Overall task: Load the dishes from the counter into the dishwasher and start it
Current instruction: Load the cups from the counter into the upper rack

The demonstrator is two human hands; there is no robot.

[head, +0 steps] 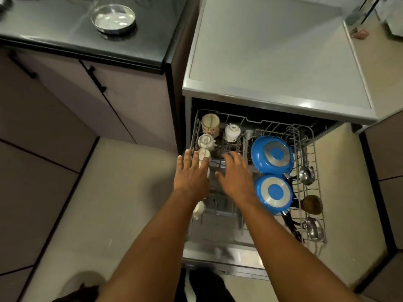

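Hovering with fingers (189, 159) released, left hand (192, 174) over a cup (204, 153), right hand (236, 176) beside.

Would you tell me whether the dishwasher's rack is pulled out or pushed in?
Pulled out: the rack juts from the dishwasher, above the lowered door, its cups and blue pans fully exposed.

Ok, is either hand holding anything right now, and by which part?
Nothing is held: the left hand and right hand are both spread open over the rack; the left one lies over a white cup.
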